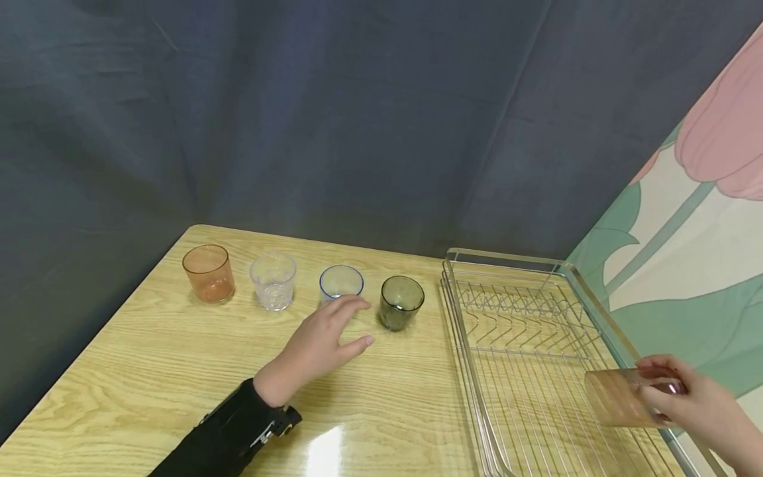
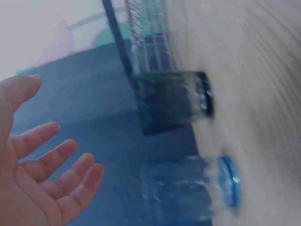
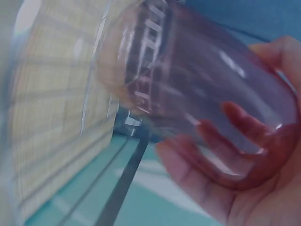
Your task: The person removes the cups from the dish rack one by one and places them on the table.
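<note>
My right hand (image 1: 694, 404) grips a clear pinkish-amber glass (image 1: 616, 399) over the right side of a wire dish rack (image 1: 477, 387). The glass lies sideways, its rim end towards the palm hard to make out; the right wrist view shows fingers wrapped round its body (image 3: 197, 89). Fingers spread, my left hand (image 1: 318, 344) hovers over the table in front of a blue-rimmed glass (image 1: 342, 281) and left of a dark green-grey glass (image 1: 402, 301). Nothing is in that hand. In the left wrist view both glasses stand beyond the fingers, blurred.
Further left on the wooden table (image 1: 179, 371) stand an orange glass (image 1: 210, 275) and a clear textured glass (image 1: 274, 281). A dark curtain (image 1: 357, 132) hangs behind the table. Flower-patterned cloth (image 1: 703, 252) borders the rack's right side.
</note>
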Demonstrator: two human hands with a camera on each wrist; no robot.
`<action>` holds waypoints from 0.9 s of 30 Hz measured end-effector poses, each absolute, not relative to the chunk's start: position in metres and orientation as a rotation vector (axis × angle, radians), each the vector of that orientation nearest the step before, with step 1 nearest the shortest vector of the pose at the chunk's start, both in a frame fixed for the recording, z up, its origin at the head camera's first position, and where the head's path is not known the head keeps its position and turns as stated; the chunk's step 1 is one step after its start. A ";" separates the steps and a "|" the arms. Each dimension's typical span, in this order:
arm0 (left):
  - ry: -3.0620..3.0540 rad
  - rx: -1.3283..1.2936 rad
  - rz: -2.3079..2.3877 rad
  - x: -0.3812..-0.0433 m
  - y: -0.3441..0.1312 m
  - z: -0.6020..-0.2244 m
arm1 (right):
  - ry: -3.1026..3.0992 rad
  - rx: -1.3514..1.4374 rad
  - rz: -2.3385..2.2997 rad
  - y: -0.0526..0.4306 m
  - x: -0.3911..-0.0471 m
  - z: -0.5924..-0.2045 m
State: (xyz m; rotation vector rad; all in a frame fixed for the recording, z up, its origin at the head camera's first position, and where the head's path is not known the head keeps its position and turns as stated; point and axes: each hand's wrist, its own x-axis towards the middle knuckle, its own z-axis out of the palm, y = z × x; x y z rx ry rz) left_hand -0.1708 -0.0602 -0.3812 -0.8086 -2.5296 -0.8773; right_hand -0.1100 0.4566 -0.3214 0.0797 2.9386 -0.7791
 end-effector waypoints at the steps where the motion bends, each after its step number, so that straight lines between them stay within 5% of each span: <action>1: -2.521 -0.821 -0.892 -0.169 -0.059 -0.379 | 2.935 0.088 -0.891 0.453 -0.108 -0.321; 11: -2.356 -0.932 -0.955 -0.159 -0.043 -0.352 | 1.993 -0.725 -2.361 0.403 -0.124 -0.317; 27: -2.205 -1.037 -1.081 -0.160 -0.011 -0.323 | 1.794 -0.872 -2.445 0.279 -0.153 -0.299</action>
